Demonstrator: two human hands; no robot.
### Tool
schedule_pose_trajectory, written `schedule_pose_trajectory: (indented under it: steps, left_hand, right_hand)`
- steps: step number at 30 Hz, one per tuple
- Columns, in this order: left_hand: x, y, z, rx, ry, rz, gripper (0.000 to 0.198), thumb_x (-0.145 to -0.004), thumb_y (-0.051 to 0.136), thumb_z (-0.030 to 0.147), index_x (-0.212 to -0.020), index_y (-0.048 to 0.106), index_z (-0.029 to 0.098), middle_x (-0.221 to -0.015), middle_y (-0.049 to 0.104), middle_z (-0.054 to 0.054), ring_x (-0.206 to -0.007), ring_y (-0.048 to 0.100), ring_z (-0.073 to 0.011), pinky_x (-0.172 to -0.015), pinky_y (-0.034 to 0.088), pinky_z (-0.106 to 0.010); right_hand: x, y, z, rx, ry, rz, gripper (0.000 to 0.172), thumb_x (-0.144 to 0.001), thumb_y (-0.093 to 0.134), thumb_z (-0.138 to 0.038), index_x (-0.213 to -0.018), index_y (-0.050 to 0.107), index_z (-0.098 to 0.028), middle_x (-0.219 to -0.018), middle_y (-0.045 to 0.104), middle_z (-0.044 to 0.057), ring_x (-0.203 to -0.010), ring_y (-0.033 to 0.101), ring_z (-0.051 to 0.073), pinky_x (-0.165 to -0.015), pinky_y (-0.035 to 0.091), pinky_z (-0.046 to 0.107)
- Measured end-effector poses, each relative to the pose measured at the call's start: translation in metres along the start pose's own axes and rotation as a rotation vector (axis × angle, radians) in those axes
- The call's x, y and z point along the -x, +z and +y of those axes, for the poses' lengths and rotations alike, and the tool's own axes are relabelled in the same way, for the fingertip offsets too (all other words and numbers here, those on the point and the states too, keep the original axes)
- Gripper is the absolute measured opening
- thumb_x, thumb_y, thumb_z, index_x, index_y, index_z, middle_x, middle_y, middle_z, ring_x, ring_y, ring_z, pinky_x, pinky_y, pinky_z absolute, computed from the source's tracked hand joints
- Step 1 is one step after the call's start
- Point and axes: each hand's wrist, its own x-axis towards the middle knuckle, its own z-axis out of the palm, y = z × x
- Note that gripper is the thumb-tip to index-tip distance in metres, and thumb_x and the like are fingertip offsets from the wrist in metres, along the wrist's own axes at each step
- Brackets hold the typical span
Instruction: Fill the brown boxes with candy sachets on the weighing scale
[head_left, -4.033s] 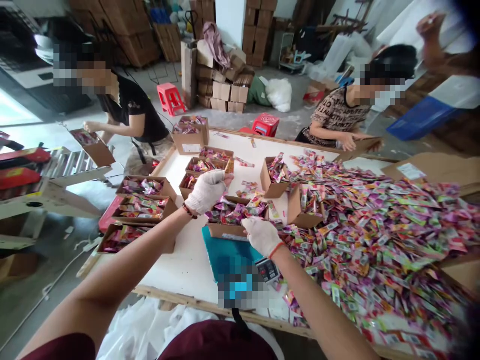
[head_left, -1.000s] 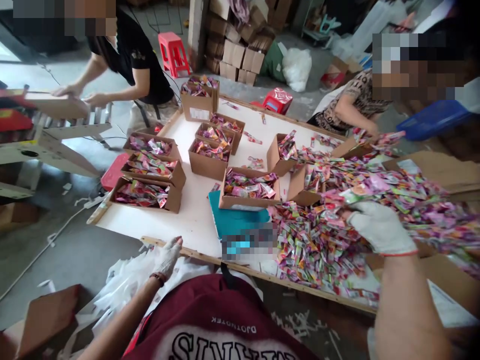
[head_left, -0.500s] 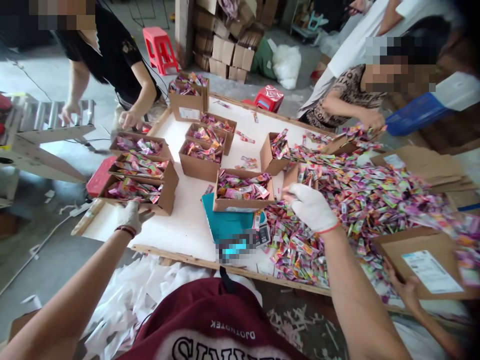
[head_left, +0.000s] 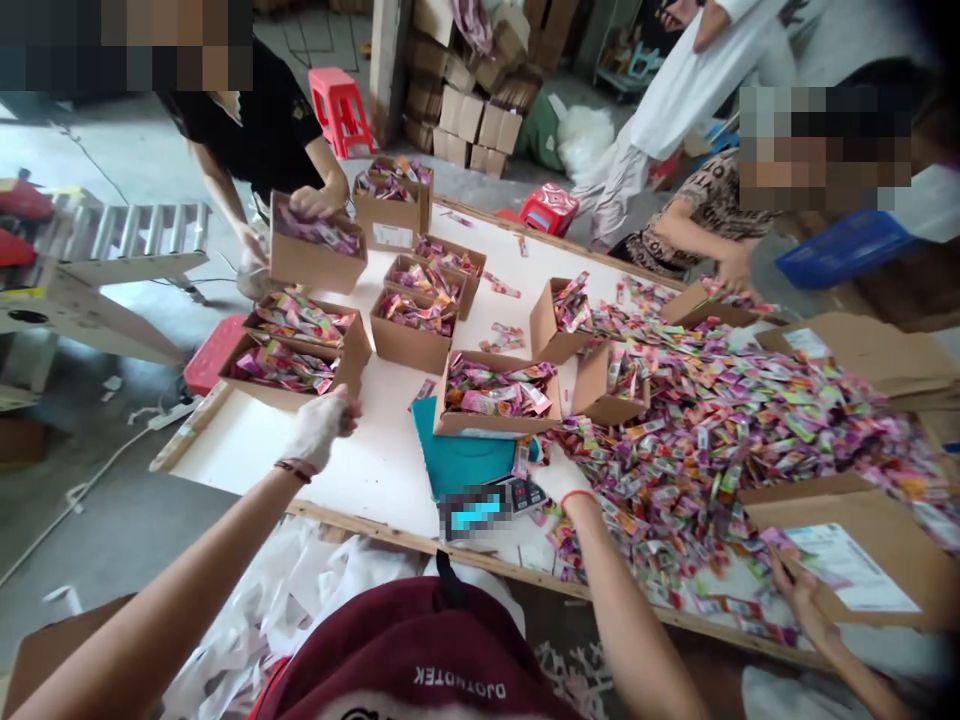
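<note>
Likely weighing box (head_left: 491, 423) on scale (head_left: 469, 464); left hand (head_left: 324, 432) half-curled, right hand (head_left: 561, 475) beside sachet (head_left: 522, 455), grips unclear; next probably needs careful pinch.

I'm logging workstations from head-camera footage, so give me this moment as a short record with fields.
Left hand: gloved, fingers partly curled, near filled cartons; any grip unclear
Right hand: gloved, beside the keypad of the scale; fingers not clear
On scale: one carton of packets
Packet pile: loose, spread over the right side of the table
Co-worker, far left: handling a filled carton
Near right: another person's hand by a labelled carton
</note>
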Motion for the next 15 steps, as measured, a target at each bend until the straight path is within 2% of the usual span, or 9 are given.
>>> schedule_pose_trajectory:
  steps: [2,3,5,7,9,11,13,15]
  left_hand:
    - [0.018,0.037,0.03,-0.103,0.307,-0.106,0.049,-0.077,0.063,0.062,-0.089,0.067,0.014,-0.083,0.07,-0.008,-0.066,0.059,-0.0162,-0.065,0.052,-0.03]
    - [0.025,0.058,0.047,-0.203,0.457,-0.174,0.045,-0.08,0.063,0.058,-0.092,0.069,0.015,-0.086,0.072,-0.008,-0.072,0.063,-0.0176,-0.069,0.052,-0.03]
    - [0.034,0.101,0.079,-0.512,0.787,-0.326,0.034,-0.087,0.058,0.046,-0.095,0.073,0.017,-0.096,0.075,-0.009,-0.089,0.068,-0.0208,-0.083,0.053,-0.031]
    - [0.038,0.143,0.1,-0.863,0.97,-0.434,0.031,-0.089,0.055,0.039,-0.099,0.075,0.018,-0.103,0.075,-0.012,-0.101,0.069,-0.0247,-0.092,0.052,-0.034]
    - [0.04,0.179,0.11,-1.166,1.001,-0.488,0.034,-0.088,0.055,0.037,-0.107,0.075,0.017,-0.11,0.074,-0.016,-0.104,0.07,-0.0291,-0.093,0.053,-0.038]
    - [0.04,0.204,0.11,-1.35,0.968,-0.519,0.035,-0.087,0.057,0.034,-0.109,0.075,0.014,-0.11,0.074,-0.019,-0.102,0.071,-0.032,-0.089,0.055,-0.04]
    - [0.039,0.219,0.108,-1.415,0.949,-0.553,0.031,-0.085,0.059,0.029,-0.102,0.078,0.012,-0.105,0.075,-0.021,-0.099,0.072,-0.0321,-0.086,0.055,-0.038]
    - [0.036,0.222,0.11,-1.409,0.956,-0.581,0.026,-0.082,0.062,0.028,-0.094,0.079,0.013,-0.098,0.076,-0.019,-0.095,0.073,-0.0304,-0.085,0.055,-0.036]
  right_hand:
    - [-0.01,0.033,-0.009,-0.07,0.046,0.024,0.068,-0.088,0.061,-0.048,-0.144,0.046,-0.012,-0.112,0.073,0.017,-0.098,0.072,0.027,-0.08,0.049,0.031]
    - [-0.014,0.044,-0.011,-0.107,0.06,0.037,0.07,-0.089,0.06,-0.045,-0.148,0.041,-0.012,-0.111,0.074,0.016,-0.097,0.072,0.026,-0.081,0.05,0.03]
    - [-0.017,0.057,-0.004,-0.179,0.082,0.071,0.064,-0.093,0.053,-0.037,-0.15,0.038,-0.015,-0.107,0.075,0.012,-0.093,0.073,0.022,-0.081,0.05,0.029]
    - [-0.015,0.062,0.018,-0.241,0.115,0.105,0.056,-0.094,0.046,-0.032,-0.149,0.041,-0.02,-0.101,0.076,0.009,-0.086,0.074,0.021,-0.078,0.05,0.028]
    - [-0.008,0.064,0.051,-0.285,0.166,0.147,0.053,-0.094,0.042,-0.031,-0.147,0.044,-0.021,-0.101,0.076,0.008,-0.086,0.074,0.021,-0.077,0.052,0.029]
    - [0.004,0.071,0.089,-0.318,0.221,0.19,0.054,-0.094,0.04,-0.031,-0.147,0.043,-0.019,-0.109,0.075,0.01,-0.094,0.073,0.022,-0.08,0.053,0.029]
    - [0.019,0.088,0.123,-0.34,0.266,0.219,0.057,-0.092,0.04,-0.029,-0.149,0.041,-0.018,-0.118,0.072,0.011,-0.105,0.072,0.023,-0.085,0.053,0.03]
    - [0.036,0.114,0.147,-0.363,0.3,0.216,0.061,-0.09,0.041,-0.027,-0.15,0.041,-0.019,-0.118,0.072,0.01,-0.109,0.071,0.023,-0.089,0.054,0.031]
